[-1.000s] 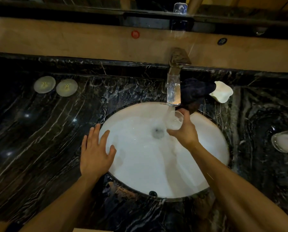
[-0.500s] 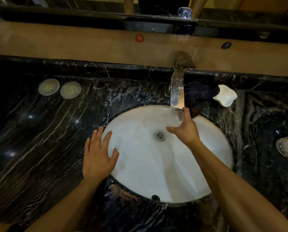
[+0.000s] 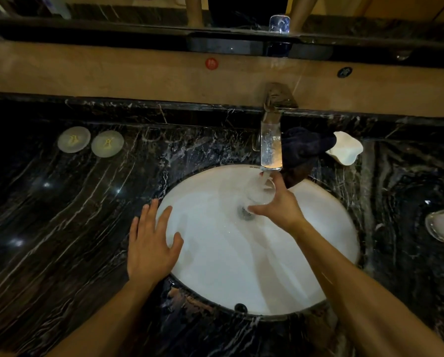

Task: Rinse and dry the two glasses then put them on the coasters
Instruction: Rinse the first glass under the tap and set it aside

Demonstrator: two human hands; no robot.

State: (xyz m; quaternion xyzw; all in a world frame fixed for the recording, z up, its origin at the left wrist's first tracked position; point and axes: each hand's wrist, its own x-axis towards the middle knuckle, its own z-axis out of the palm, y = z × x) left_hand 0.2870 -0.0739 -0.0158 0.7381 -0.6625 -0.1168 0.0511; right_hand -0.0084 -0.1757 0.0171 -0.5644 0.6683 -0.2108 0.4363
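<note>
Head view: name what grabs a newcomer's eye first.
The white sink glows at centre against the black marble counter. Over it, the right hand holds a glass under the running tap. Two pale coasters sit far left.

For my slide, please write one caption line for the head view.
Right hand rinses a glass under the running faucet; left hand rests on the sink rim.

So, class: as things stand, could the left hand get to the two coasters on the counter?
Probably yes. The left hand rests empty on the sink rim, and the dark counter between it and the coasters looks bare.
</note>
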